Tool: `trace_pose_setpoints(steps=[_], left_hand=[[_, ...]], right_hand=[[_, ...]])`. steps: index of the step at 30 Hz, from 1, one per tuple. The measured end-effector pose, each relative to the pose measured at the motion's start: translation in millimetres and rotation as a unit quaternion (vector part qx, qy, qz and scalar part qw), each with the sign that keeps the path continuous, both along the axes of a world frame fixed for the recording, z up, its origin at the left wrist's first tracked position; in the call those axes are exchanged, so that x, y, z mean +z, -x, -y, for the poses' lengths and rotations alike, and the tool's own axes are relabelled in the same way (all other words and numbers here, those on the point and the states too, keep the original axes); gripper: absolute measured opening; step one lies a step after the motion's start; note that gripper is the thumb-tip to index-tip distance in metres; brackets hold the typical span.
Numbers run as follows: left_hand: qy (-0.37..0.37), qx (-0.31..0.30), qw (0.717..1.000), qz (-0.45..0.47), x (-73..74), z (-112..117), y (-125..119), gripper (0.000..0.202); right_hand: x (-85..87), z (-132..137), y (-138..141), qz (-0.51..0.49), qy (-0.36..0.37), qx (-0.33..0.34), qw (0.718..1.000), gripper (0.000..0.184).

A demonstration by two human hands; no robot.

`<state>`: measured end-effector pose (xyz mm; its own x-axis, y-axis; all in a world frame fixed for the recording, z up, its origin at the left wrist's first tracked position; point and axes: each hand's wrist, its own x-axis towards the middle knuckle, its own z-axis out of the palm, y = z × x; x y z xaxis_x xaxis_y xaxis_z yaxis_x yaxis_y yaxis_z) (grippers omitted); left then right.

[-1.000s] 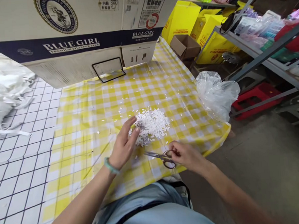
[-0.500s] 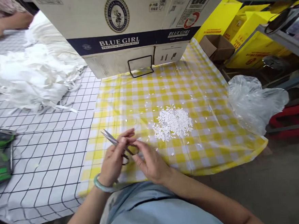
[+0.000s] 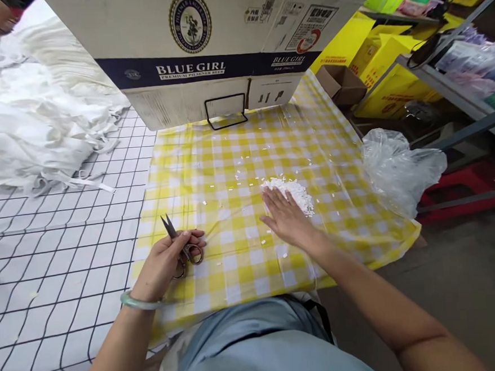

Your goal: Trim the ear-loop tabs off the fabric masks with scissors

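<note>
Left hand (image 3: 165,265), at 7 o'clock: fingers curled tight round the scissors (image 3: 171,230) handles, blades shut, tips pointing to 11, resting on the yellow check cloth (image 3: 229,170)

Right hand (image 3: 286,216), at 5 o'clock: flat and open, fingers straight and slightly fanned, holding nothing, fingertips touching the near edge of the white bits (image 3: 298,192) piled at centre

Judgement: a low, flat palm with the fingers closed up would move the bits without scattering them

Bag (image 3: 398,163) at 3, box (image 3: 203,41) at 12, white strips (image 3: 27,127) at 10
</note>
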<state>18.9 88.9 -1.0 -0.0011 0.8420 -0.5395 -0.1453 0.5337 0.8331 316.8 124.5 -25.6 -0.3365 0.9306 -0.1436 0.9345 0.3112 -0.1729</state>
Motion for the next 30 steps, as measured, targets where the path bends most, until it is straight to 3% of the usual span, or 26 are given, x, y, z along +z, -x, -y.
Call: trace_pose_setpoints(steps=[3,8,10,13,19,22,25,30], left_hand=[[-0.012,-0.004,0.999,-0.039,-3.8,-4,2,0.043],[-0.001,0.034,0.999,-0.018,-11.5,-6,6,0.04],[0.009,0.043,0.999,-0.014,-11.9,-6,7,0.039],[0.025,0.047,0.999,0.005,-10.7,-6,8,0.039],[0.04,0.012,0.999,0.01,-5.0,-11,9,0.037],[0.026,-0.023,0.999,-0.007,2.1,-20,8,0.039],[-0.02,-0.031,0.999,-0.005,4.7,-38,6,0.045],[-0.03,0.035,0.999,-0.009,-10.3,-62,7,0.049]], right_hand=[[5.9,-7,28,-0.025,-0.01,-0.009,1.0,0.07],[3.9,-19,143,-0.117,0.0,0.14,0.983,0.065],[-2.6,-31,170,-0.111,-0.011,0.153,0.982,0.061],[-11.8,-56,164,-0.089,-0.018,0.125,0.988,0.062],[-10.3,-71,45,-0.035,-0.004,-0.049,0.998,0.069],[-5.1,-68,17,-0.007,-0.043,-0.126,0.991,0.068],[-0.7,-79,53,-0.036,-0.061,-0.095,0.993,0.068],[-1.1,-123,174,-0.11,-0.044,0.053,0.991,0.065]])
